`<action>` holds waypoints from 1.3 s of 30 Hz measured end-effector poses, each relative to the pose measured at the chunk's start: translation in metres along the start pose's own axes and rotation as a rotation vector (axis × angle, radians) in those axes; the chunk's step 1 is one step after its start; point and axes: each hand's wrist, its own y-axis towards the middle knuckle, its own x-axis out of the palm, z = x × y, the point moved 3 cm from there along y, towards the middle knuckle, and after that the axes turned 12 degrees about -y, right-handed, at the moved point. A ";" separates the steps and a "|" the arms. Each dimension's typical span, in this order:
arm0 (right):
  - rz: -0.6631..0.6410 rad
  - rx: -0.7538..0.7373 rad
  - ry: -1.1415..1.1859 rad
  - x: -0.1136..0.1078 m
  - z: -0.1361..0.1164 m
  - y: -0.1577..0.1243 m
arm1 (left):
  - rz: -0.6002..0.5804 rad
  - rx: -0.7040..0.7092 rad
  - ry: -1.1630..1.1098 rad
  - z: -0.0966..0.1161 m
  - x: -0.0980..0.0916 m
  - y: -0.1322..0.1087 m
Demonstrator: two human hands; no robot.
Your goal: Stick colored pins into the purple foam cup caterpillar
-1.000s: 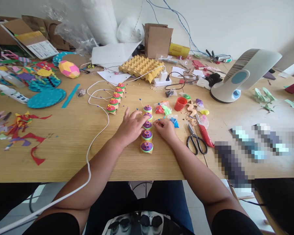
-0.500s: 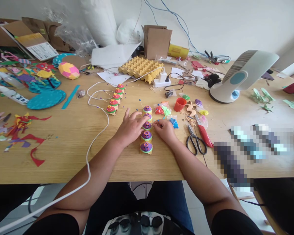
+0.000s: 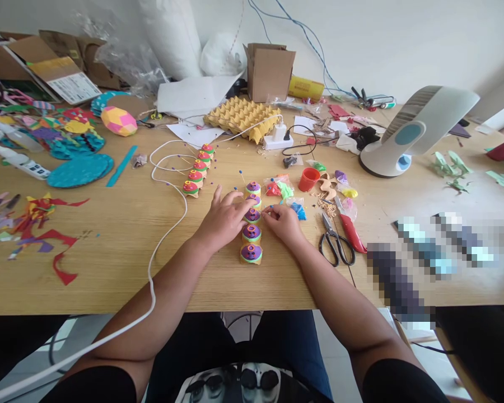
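A row of egg-carton cups (image 3: 251,253), topped with purple and edged in light green, runs away from me at the middle of the table. My left hand (image 3: 223,221) steadies it, index finger across the cups and thumb low at their left side, other fingers spread. To the right of the middle cup, my right hand (image 3: 284,225) pinches a thin blue-tipped stick (image 3: 270,208); its other end is too small to make out. Blue-tipped sticks (image 3: 241,172) also rise at the row's far end. A similar red and green row (image 3: 195,175) stands at the back left.
Right of my hands lie bagged coloured clay (image 3: 298,210), a red cup (image 3: 308,179), black-handled scissors (image 3: 335,246) and a red-handled knife (image 3: 351,228). A white fan (image 3: 407,134) stands back right, an egg tray (image 3: 239,118) behind. A white cable (image 3: 168,238) crosses my left forearm.
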 end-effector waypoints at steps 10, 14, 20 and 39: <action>-0.029 -0.003 0.048 -0.001 0.000 0.000 | -0.008 -0.008 -0.012 0.001 -0.002 0.000; -0.031 -0.023 0.049 -0.003 -0.002 -0.001 | -0.012 -0.015 -0.023 0.000 -0.002 -0.001; -0.054 -0.021 0.035 -0.008 -0.005 -0.003 | -0.006 -0.012 -0.036 0.001 -0.004 -0.001; 0.162 0.260 0.551 -0.035 0.009 0.001 | 0.572 -0.078 -0.177 -0.002 -0.031 -0.009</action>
